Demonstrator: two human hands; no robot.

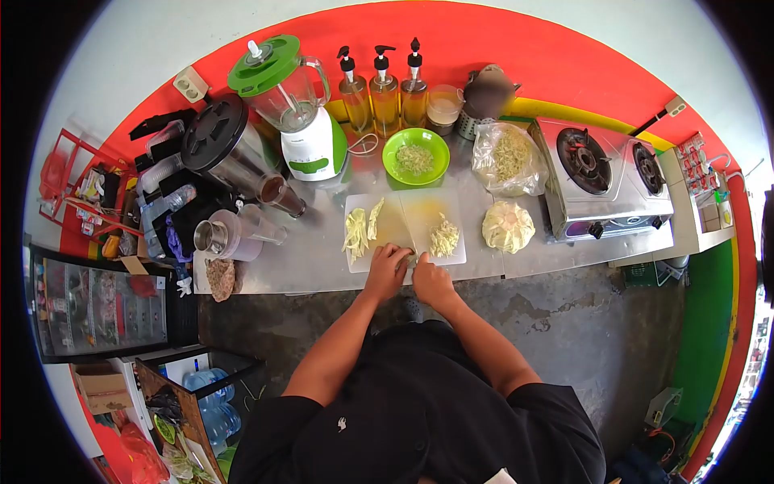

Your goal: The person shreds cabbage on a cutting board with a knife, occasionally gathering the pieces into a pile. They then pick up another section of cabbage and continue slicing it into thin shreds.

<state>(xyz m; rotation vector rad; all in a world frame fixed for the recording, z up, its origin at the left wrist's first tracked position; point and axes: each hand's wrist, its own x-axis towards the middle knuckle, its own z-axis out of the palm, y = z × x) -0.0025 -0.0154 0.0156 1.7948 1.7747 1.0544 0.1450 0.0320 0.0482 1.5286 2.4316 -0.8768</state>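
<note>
My left hand (389, 270) is at the front edge of a white cutting board (363, 262), its fingers curled down on a small piece of cabbage (412, 260), mostly hidden beneath them. Close beside it, my right hand (433, 282) is closed in a fist around a knife, whose thin blade (409, 230) appears to point away across the board; the handle is covered. Pale cabbage leaves (355, 232) lie on the board's left side. On its right side sits a small heap of shredded cabbage (444, 237).
Right of the board are a cabbage head (508, 227), a plastic bag of shreds (509, 157) and a two-burner stove (609, 181). Behind stand a green bowl (416, 177), pump bottles (384, 101) and a blender (302, 121). Jugs (242, 234) are at left on the steel table (322, 278).
</note>
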